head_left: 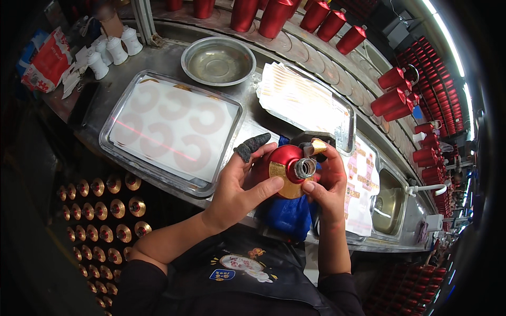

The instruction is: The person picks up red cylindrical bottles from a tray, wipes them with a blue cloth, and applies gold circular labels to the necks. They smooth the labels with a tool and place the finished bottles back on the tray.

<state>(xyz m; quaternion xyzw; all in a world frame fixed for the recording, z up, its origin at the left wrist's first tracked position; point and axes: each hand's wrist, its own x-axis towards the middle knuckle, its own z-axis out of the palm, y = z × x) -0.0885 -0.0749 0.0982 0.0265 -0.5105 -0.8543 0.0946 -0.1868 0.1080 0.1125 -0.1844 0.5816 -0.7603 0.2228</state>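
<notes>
A glossy red bottle (289,154) with a silvery threaded neck is held tilted in front of me, its mouth facing up toward the right. A curved gold decal (290,190) lies around part of its shoulder. My left hand (237,184) is closed around the bottle's left side, its thumb pressing on the gold decal. Dark cots (254,146) cover some of its fingers. My right hand (331,184) grips the right side, thumb beside the neck. A gold piece shows at its raised index fingertip; I cannot tell whether it joins the decal. A blue cloth (289,218) is beneath the bottle.
On the left, a metal tray (240,118) carries a white sheet with pale C-shaped prints. Behind stand a metal basin (190,73) and a tray of stacked sheets (300,97). More decal sheets (361,184) and a sink (389,210) are at right. Red bottles (274,18) line the conveyor.
</notes>
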